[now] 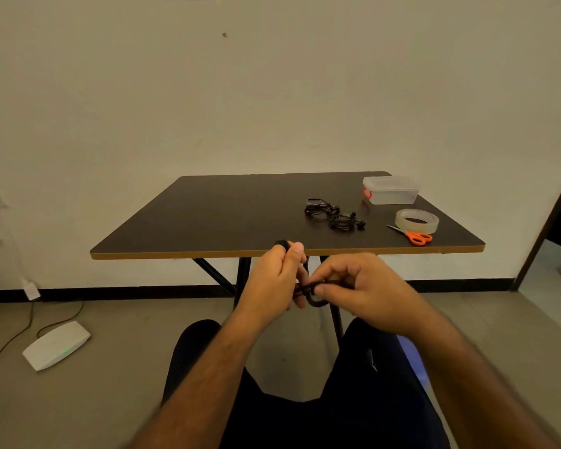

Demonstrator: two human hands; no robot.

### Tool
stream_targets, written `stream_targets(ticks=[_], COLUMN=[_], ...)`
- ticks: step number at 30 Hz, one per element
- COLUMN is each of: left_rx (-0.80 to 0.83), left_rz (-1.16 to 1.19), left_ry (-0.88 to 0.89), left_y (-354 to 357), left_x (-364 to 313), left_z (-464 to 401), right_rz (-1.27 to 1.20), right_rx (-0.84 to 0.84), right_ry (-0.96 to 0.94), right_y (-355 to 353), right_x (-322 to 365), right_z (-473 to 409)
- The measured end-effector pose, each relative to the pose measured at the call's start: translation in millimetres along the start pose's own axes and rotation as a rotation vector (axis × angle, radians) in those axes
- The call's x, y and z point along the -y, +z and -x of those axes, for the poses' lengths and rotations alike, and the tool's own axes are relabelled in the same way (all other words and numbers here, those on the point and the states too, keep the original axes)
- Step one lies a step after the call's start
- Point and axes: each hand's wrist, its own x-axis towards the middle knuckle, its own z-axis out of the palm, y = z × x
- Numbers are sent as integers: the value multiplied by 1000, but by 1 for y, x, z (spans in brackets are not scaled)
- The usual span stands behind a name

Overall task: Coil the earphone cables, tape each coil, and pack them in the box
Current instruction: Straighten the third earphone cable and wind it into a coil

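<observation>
Just in front of the table's near edge, my left hand (277, 275) grips a black earphone cable (314, 298), with one black end poking out above its thumb. My right hand (357, 286) pinches the same cable where it loops between the two hands. Two coiled black earphones lie on the dark table (227, 218): one coil (319, 209) farther back and another coil (345, 221) to its right. A clear plastic box (391, 190) with a red latch stands shut at the back right. A roll of clear tape (416, 220) sits in front of it.
Orange-handled scissors (413, 236) lie by the tape near the table's front right edge. On the floor at the left lies a white router (56, 345) with cables. A dark doorway edge (551, 218) stands at the right. My legs are below.
</observation>
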Motion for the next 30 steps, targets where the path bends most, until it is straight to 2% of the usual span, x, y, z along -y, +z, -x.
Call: stream_targets(ticks=[4, 7, 9, 13, 19, 25, 30], left_rx=[218, 399, 456, 522, 564, 691, 626], left_rz=[127, 269, 358, 431, 510, 816, 988], left_ry=[-120, -179, -218, -247, -290, -255, -165], left_y=[2, 5, 6, 7, 6, 8, 4], left_x=[-3, -6, -7, -4, -4, -2, -9], left_z=[2, 3, 4, 6, 8, 7, 2], right_rz=[-4, -97, -152, -360, -449, -670, -699], right_rx=[-129, -110, -90, -112, -134, -213, -221], right_ry=[-69, -109, -128, -158, -176, -116, -30], right_y=[-19, -30, -33, -38, -39, -21, 10], right_x=[0, 4, 4, -1, -12, -20, -27], right_z=[-7, -13, -17, -21, -29, -39, -37])
